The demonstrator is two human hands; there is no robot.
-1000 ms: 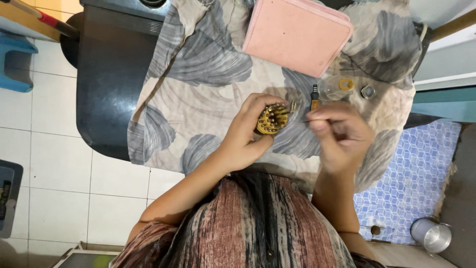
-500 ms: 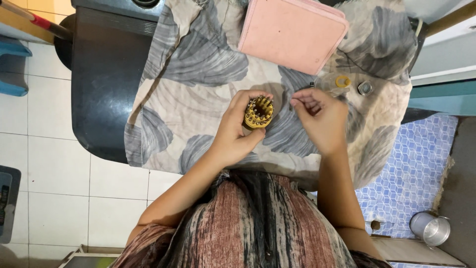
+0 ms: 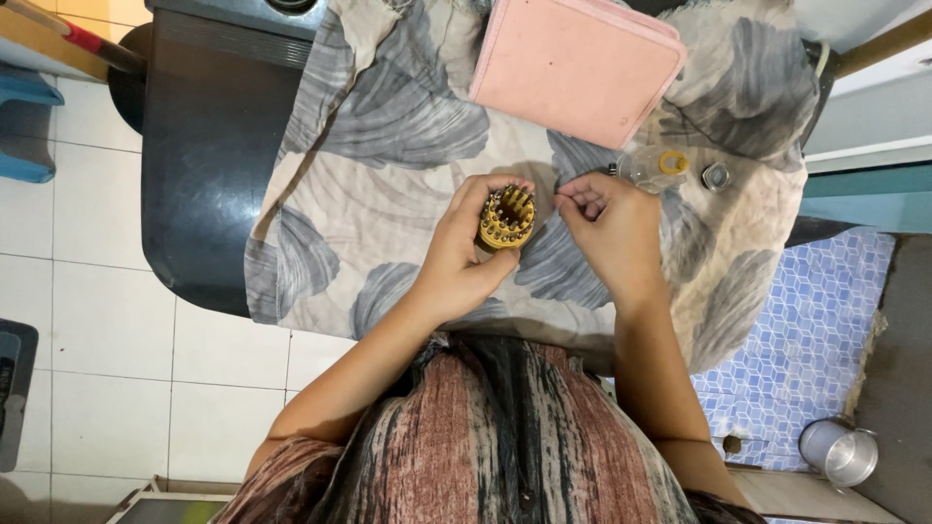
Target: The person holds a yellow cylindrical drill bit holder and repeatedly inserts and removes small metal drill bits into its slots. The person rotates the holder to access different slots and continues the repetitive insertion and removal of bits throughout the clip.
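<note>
My left hand (image 3: 456,262) is closed around a round yellow bit holder (image 3: 507,218) with several metal bits standing in it, held above a leaf-patterned cloth (image 3: 388,175). My right hand (image 3: 612,238) is just to the right of the holder. Its fingertips are pinched together near the holder's rim, and anything between them is too small to make out. A screwdriver with a clear handle and a yellow ring (image 3: 652,165) lies on the cloth just beyond my right hand.
A pink zip case (image 3: 578,63) lies at the far side of the cloth. A small metal piece (image 3: 715,176) sits right of the screwdriver. The cloth covers a dark table (image 3: 199,165). A metal can (image 3: 840,451) stands on the blue mat at lower right.
My right hand has drawn back from the screwdriver and come in close to the bit holder. My left hand has turned the holder more upright.
</note>
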